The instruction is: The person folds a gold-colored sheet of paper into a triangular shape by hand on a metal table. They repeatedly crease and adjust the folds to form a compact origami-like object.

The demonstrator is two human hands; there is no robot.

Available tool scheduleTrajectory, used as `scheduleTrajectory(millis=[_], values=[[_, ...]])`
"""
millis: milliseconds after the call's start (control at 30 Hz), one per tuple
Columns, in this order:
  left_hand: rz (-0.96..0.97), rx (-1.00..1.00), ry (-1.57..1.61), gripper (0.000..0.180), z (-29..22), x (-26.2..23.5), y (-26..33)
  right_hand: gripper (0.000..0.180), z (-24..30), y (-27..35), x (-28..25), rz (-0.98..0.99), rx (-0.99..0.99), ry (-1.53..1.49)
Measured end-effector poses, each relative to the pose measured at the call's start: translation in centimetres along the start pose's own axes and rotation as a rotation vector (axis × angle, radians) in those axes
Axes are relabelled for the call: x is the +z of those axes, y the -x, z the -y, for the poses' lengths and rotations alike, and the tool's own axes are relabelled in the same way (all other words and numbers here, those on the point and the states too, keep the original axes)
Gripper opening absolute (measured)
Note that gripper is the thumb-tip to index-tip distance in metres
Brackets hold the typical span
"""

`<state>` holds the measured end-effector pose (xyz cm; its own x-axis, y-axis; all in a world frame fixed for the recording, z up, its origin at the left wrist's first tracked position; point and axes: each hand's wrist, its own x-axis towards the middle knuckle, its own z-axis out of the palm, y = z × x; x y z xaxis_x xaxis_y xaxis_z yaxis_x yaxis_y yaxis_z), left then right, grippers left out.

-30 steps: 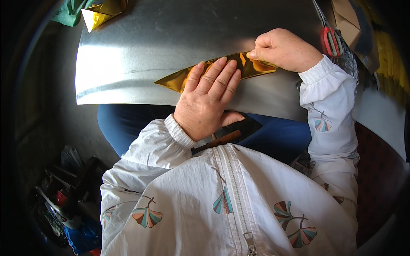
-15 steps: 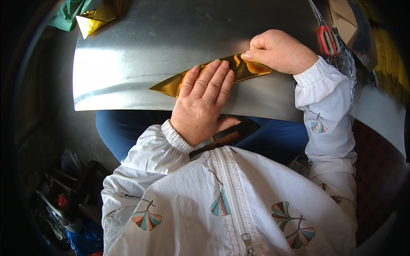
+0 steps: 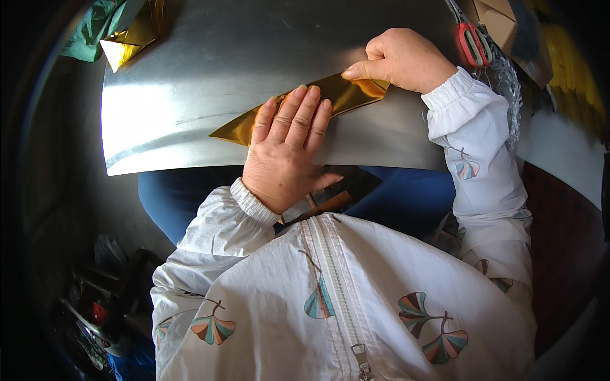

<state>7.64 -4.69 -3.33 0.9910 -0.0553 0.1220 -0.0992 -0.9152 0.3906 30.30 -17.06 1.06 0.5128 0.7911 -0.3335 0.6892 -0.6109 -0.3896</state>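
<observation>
A folded sheet of shiny gold foil paper [image 3: 346, 95] lies slantwise near the front edge of the grey metal tabletop [image 3: 210, 70], its narrow point toward the left. My left hand [image 3: 283, 149] rests flat on its middle, fingers stretched out and thumb held apart beyond the table edge. At the foil's right end, my right hand [image 3: 406, 60] is closed, with the thumb pressed on the upper edge and the other fingers curled. What lies beneath my left fingers is hidden.
Red-handled scissors [image 3: 474, 46] lie at the right rim, beside crumpled clear plastic [image 3: 508, 95] and a cardboard box [image 3: 495, 22]. More folded gold foil [image 3: 121, 51] sits at the far left by a green bag [image 3: 89, 32]. My knees are under the table.
The whole view has tilted and shifted slightly. Both hands keep about the same places on the foil, with the left flat and the right pinching.
</observation>
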Motion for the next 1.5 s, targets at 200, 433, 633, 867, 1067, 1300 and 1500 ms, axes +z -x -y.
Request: scheduleTrajectory(millis=[200,433,633,867,1067,1300,1500], values=[[-0.003,0.021,-0.046,0.106,0.0,-0.2,0.1,0.047,-2.0,2.5,-1.2,-0.393,-0.012,0.207],[-0.093,0.035,-0.163,0.093,0.1,0.9,-0.1,0.061,8.9,9.8,7.1,-0.532,-0.223,0.154],[-0.091,0.042,-0.114,0.09,0.1,0.8,0.2,0.081,6.3,10.3,13.1,-0.471,-0.028,0.176],[-0.029,0.024,-0.076,0.105,-0.2,-0.4,0.0,0.069,4.2,11.3,8.6,-0.464,0.161,0.322],[-0.053,0.036,-0.142,0.099,-0.3,0.0,0.1,0.08,5.8,12.1,8.2,-0.615,-0.016,0.249],[-0.089,0.049,-0.148,0.091,0.9,-0.4,2.0,0.081,7.2,9.7,12.6,-0.524,-0.016,0.218],[-0.066,-0.094,-0.234,0.086,3.5,-3.7,8.9,0.077,6.6,9.7,11.9,-0.529,-0.073,0.269]])
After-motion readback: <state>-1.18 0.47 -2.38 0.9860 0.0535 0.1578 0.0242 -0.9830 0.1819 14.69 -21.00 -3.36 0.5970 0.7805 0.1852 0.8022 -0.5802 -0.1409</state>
